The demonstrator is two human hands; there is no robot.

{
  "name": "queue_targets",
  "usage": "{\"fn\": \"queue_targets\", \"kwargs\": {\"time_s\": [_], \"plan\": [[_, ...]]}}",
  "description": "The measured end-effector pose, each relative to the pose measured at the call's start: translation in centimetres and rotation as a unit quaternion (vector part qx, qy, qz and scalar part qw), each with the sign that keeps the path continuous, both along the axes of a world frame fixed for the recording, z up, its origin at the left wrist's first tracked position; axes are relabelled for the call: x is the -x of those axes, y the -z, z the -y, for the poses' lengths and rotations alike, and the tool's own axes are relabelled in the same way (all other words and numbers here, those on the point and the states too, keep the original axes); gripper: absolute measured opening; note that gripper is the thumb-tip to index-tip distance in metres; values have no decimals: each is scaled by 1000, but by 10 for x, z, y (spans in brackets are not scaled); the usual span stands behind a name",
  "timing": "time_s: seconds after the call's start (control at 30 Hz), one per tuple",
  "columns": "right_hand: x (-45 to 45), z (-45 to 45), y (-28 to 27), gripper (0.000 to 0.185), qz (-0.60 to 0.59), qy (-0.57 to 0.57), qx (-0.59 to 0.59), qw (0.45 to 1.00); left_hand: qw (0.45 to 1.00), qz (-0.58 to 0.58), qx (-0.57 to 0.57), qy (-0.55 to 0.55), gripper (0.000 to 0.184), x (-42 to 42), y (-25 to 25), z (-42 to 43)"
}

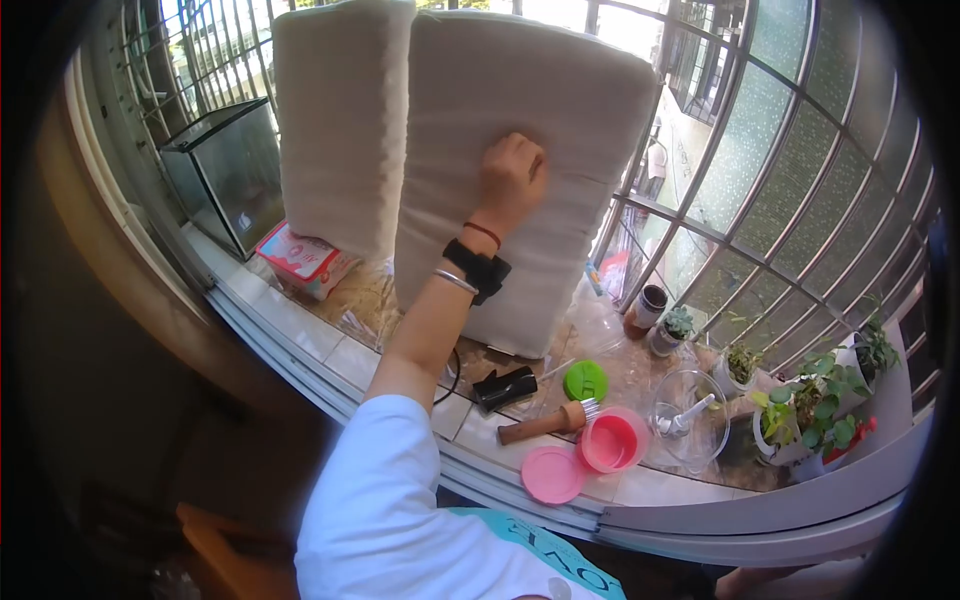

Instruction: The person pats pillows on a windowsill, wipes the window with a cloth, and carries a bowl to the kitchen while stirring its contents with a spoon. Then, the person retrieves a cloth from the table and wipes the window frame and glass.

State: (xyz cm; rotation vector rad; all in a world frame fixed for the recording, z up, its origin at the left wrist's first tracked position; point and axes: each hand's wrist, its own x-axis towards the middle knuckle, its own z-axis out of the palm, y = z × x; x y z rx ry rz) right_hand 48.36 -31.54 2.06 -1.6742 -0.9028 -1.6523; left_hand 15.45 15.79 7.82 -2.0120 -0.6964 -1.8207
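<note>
Pressing against the larger pale cushion, upright at upper centre, the person's left hand has curled fingers; whether they pinch cloth cannot be told. The work looks under way, its remainder unclear. Lower right of centre, a pink tub stands open beside its lid, contents unclear; a white pot holds a plant.

Well apart from the potted plants stands a tank, probably glass.
</note>
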Motion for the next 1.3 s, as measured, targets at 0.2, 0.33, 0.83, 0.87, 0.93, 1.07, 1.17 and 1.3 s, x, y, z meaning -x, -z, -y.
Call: {"fn": "queue_targets", "kwargs": {"time_s": [0.2, 0.33, 0.83, 0.87, 0.93, 1.07, 1.17, 1.3], "plan": [[-3, -3, -21, 48, 1, -15, -10, 1000, 991, -64, 91, 78, 11, 31, 15, 68], [4, -2, -35, 49, 3, -19, -17, 1000, 909, -86, 223, 342, 10, 23, 18, 171], [28, -12, -64, 54, -16, -87, -89, 992, 791, -108, 176, 575, 78, -76, 34, 340], [9, -12, -48, 54, -11, -120, -61, 991, 820, -66, 183, 538, 82, -82, 31, 347], [-36, 12, -15, 57, 3, -135, -2, 991, 877, -48, 178, 444, 88, -103, 31, 354], [-46, 23, -26, 62, -14, -168, 39, 985, 722, 82, 482, 490, 37, -121, 29, 373], [-67, 29, -27, 67, -1, -160, 79, 984, 754, 145, 456, 450, 55, -111, 56, 364], [-58, 20, -38, 55, 46, -203, 73, 975, 864, 158, 350, 326, 67, -84, 90, 329]]}}
